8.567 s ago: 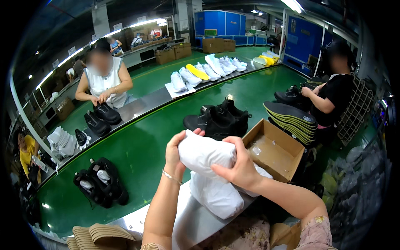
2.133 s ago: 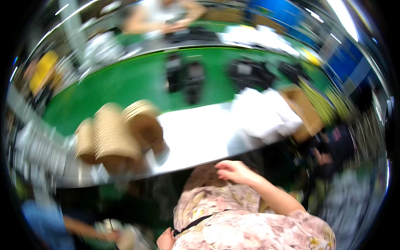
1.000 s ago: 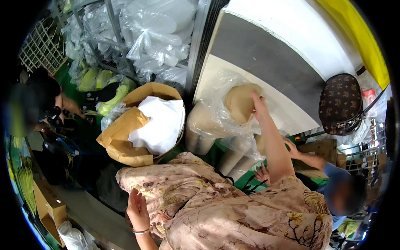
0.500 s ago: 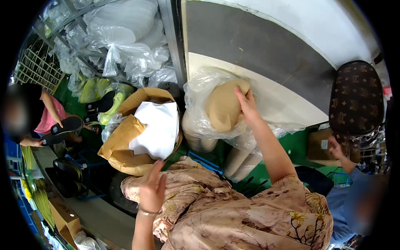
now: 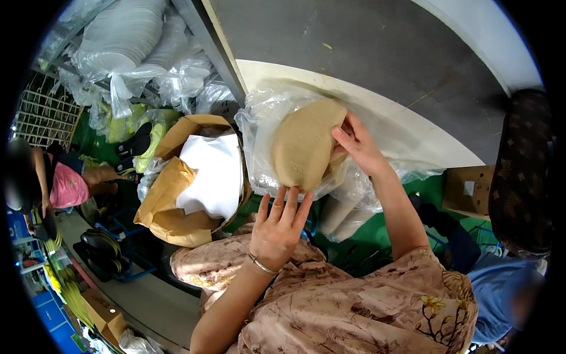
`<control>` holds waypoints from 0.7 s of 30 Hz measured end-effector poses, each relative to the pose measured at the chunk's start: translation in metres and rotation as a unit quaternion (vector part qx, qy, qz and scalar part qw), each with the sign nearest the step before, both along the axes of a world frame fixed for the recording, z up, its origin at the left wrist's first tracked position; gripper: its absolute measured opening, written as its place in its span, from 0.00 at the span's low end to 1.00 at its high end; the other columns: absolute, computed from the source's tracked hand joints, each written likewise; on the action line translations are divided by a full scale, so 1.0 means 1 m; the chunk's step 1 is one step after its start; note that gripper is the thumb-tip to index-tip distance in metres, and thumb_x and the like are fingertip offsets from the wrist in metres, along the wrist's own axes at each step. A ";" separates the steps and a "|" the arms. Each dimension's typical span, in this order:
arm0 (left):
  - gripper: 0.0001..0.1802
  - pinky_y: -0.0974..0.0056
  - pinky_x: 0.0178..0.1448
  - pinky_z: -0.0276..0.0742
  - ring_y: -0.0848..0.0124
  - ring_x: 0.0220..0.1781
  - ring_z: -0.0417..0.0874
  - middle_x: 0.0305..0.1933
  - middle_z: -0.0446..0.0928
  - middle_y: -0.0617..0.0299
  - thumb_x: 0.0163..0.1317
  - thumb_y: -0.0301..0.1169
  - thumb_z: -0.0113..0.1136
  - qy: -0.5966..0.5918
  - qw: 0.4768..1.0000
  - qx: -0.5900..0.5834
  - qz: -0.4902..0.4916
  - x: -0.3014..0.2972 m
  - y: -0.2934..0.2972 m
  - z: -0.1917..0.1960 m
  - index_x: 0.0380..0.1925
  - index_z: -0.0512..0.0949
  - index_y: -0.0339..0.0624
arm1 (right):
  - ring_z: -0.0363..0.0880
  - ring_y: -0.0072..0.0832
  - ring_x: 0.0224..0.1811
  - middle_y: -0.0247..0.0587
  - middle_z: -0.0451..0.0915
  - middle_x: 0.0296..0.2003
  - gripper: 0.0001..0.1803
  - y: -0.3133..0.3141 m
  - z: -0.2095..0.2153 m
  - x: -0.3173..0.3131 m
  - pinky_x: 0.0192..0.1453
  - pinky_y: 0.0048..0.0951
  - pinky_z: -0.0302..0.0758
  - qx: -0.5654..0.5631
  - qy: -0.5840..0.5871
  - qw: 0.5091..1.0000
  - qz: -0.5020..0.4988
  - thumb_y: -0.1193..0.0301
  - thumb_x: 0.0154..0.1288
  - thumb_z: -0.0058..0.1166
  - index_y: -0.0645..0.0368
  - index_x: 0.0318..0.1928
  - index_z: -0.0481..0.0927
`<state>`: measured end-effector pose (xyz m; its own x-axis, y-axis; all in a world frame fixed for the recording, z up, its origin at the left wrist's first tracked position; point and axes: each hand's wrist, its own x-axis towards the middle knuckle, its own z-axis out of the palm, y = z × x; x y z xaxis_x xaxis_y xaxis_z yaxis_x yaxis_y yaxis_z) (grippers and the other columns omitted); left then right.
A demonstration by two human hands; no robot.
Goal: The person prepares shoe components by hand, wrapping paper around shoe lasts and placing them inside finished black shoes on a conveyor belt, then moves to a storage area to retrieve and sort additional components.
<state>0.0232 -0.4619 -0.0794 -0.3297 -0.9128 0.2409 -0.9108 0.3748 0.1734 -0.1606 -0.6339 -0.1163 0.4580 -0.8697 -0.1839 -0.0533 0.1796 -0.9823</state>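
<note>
A tan, rounded sole-shaped stack, likely insoles (image 5: pixel 303 141), lies tilted in the mouth of a clear plastic bag (image 5: pixel 253 130) in front of me. My right hand (image 5: pixel 361 144) grips its right edge, thumb on top and the fingers partly hidden behind. At the near end, my left hand (image 5: pixel 278 227) has its fingers stretched and spread, the tips at or against the tan edge; firm contact is hard to tell. More tan pieces (image 5: pixel 339 218) in clear plastic lie below the bag, close to my right forearm.
Left of the bag stands a cardboard box (image 5: pixel 227 124) with white sheets (image 5: pixel 212 177) and brown paper (image 5: pixel 171 203). A rack with bagged white pieces (image 5: pixel 118 41) rises behind. One person sits far left, another at right near a carton (image 5: pixel 469 192). A dark patterned bag (image 5: pixel 522 171) hangs right.
My left hand has moved up and right to the tan stack's near edge. The stack shows broader and flatter, with my right hand still at its right side. My view has shifted slightly.
</note>
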 end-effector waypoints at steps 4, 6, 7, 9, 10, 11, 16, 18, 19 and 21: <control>0.25 0.52 0.58 0.69 0.57 0.55 0.70 0.53 0.66 0.52 0.53 0.25 0.50 -0.021 1.000 0.000 0.018 -0.006 -0.005 -0.001 0.55 0.70 0.40 | 0.71 0.28 0.51 0.41 0.70 0.53 0.30 -0.001 -0.002 0.001 0.49 0.28 0.72 -0.007 0.001 1.000 -0.005 0.58 0.64 0.52 0.61 0.60 0.59; 0.25 0.52 0.58 0.68 0.57 0.55 0.70 0.52 0.66 0.52 0.53 0.25 0.50 -0.033 0.999 0.004 0.031 -0.007 -0.004 -0.002 0.54 0.70 0.39 | 0.73 0.28 0.49 0.41 0.70 0.52 0.29 0.000 -0.001 0.003 0.49 0.28 0.72 -0.011 0.001 1.000 -0.007 0.59 0.64 0.53 0.61 0.59 0.60; 0.24 0.51 0.58 0.68 0.57 0.55 0.70 0.52 0.66 0.52 0.53 0.25 0.50 -0.039 0.999 0.005 0.037 -0.007 -0.003 -0.002 0.54 0.70 0.39 | 0.73 0.28 0.49 0.42 0.71 0.52 0.29 0.000 0.001 0.004 0.49 0.28 0.72 -0.012 -0.003 1.000 -0.006 0.60 0.64 0.53 0.62 0.59 0.60; 0.24 0.51 0.58 0.68 0.56 0.55 0.70 0.52 0.66 0.51 0.53 0.24 0.50 -0.035 0.998 0.007 0.042 -0.008 0.000 -0.004 0.54 0.70 0.38 | 0.74 0.28 0.48 0.42 0.71 0.51 0.28 0.002 0.001 0.006 0.48 0.28 0.72 -0.015 -0.006 1.000 -0.007 0.62 0.63 0.54 0.62 0.58 0.61; 0.24 0.51 0.59 0.68 0.56 0.55 0.70 0.52 0.66 0.50 0.53 0.24 0.50 -0.035 0.998 0.006 0.047 -0.007 0.001 -0.004 0.53 0.70 0.38 | 0.74 0.28 0.47 0.42 0.71 0.51 0.28 0.002 0.002 0.007 0.48 0.28 0.72 -0.019 -0.007 1.000 -0.007 0.62 0.63 0.54 0.63 0.58 0.61; 0.24 0.51 0.59 0.68 0.55 0.55 0.70 0.52 0.66 0.50 0.54 0.24 0.50 -0.037 0.998 0.005 0.050 -0.006 0.002 -0.004 0.53 0.69 0.37 | 0.75 0.28 0.47 0.43 0.71 0.50 0.28 0.003 0.003 0.009 0.48 0.27 0.73 -0.023 -0.008 1.000 -0.006 0.63 0.63 0.55 0.63 0.58 0.61; 0.23 0.53 0.57 0.71 0.52 0.55 0.72 0.53 0.65 0.47 0.55 0.23 0.50 -0.044 0.995 -0.001 0.085 -0.004 0.010 -0.004 0.53 0.69 0.36 | 0.77 0.29 0.41 0.45 0.74 0.44 0.28 0.010 0.005 0.025 0.45 0.27 0.74 -0.088 0.006 0.996 -0.025 0.62 0.62 0.56 0.65 0.56 0.63; 0.23 0.53 0.56 0.72 0.51 0.56 0.71 0.53 0.65 0.46 0.54 0.23 0.50 -0.016 0.995 -0.017 0.096 -0.001 0.014 -0.010 0.53 0.68 0.34 | 0.78 0.29 0.39 0.46 0.75 0.41 0.28 0.014 0.007 0.032 0.44 0.27 0.74 -0.124 0.023 0.992 -0.030 0.62 0.62 0.56 0.67 0.54 0.63; 0.24 0.54 0.55 0.73 0.50 0.56 0.71 0.53 0.65 0.45 0.53 0.23 0.50 -0.003 0.994 -0.024 0.108 0.002 0.019 -0.013 0.53 0.68 0.34 | 0.78 0.29 0.38 0.47 0.75 0.41 0.28 0.017 0.010 0.037 0.43 0.27 0.75 -0.142 0.037 0.989 -0.027 0.62 0.61 0.57 0.67 0.54 0.64; 0.26 0.54 0.54 0.74 0.47 0.56 0.70 0.55 0.63 0.44 0.52 0.21 0.51 0.004 0.992 -0.052 0.113 0.009 0.028 -0.022 0.55 0.66 0.33 | 0.78 0.30 0.37 0.47 0.75 0.40 0.27 0.020 0.014 0.047 0.41 0.27 0.75 -0.168 0.046 0.985 -0.016 0.63 0.61 0.57 0.69 0.53 0.65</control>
<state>0.0325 -0.4338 -0.1017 -0.1170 -0.9331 0.3401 -0.9724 0.1773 0.1517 -0.1134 -0.6143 -0.1021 0.4233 -0.9027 0.0766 -0.1450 -0.1509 -0.9779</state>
